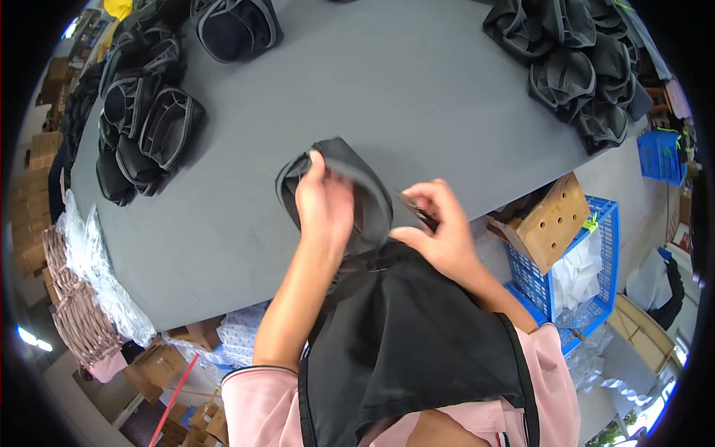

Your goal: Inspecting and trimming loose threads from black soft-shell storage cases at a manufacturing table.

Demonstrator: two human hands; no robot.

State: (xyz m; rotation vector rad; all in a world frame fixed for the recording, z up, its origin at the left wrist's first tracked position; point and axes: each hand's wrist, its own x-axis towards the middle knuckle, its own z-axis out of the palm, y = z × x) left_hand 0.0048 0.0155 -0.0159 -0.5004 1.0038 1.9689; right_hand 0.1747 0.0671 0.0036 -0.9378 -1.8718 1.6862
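A round black fabric pouch (372, 175) with dark grey edging is tilted up in front of me, near the table's front edge. My left hand (325, 205) reaches into its mouth and grips it, the thumb over the rim; the other fingers are partly hidden and blurred. Just right of the pouch, my right hand (439, 231) is closed around small dark thread snips (418, 211), their tip pointing at the pouch. Black apron cloth (417, 335) lies over my front, below both hands.
The grey table (313, 82) holds several similar black pouches at the left (167, 127) and a pile of pouches at the far right (566, 78). Beyond the right edge are a wooden box (551, 223) and a blue crate (607, 261). Clear plastic wrap (104, 268) hangs at the left edge.
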